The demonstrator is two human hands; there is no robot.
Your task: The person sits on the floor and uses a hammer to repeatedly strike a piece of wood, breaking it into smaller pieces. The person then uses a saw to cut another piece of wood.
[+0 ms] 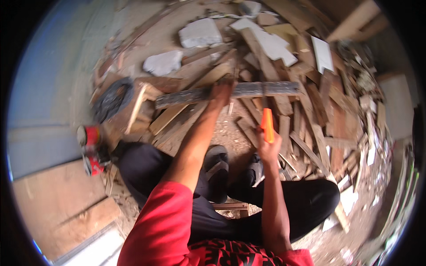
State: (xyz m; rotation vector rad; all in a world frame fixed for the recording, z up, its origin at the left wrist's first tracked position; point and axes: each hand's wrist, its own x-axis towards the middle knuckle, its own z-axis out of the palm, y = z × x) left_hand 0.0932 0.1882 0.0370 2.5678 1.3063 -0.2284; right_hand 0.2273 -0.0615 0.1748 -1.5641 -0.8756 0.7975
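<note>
A grey, weathered wooden board (248, 90) lies crosswise in front of me, over other pieces of wood. My left hand (222, 91) is closed over the board left of its middle, the fingertips hidden on its far side. Nearer to me, my right hand (270, 144) grips the orange handle of a hand saw (267, 122). The saw's narrow dark blade points away from me and meets the board right of my left hand. Motion blurs the blade, so I cannot tell how deep it sits in the wood.
Scrap wood (310, 128) is heaped beyond the board and to the right. White slabs (199, 33) lie at the far side. A black plastic bag (113, 99) and red cans (88, 135) stand at the left. My shoes (216, 166) rest on the sawdust-covered ground below the board.
</note>
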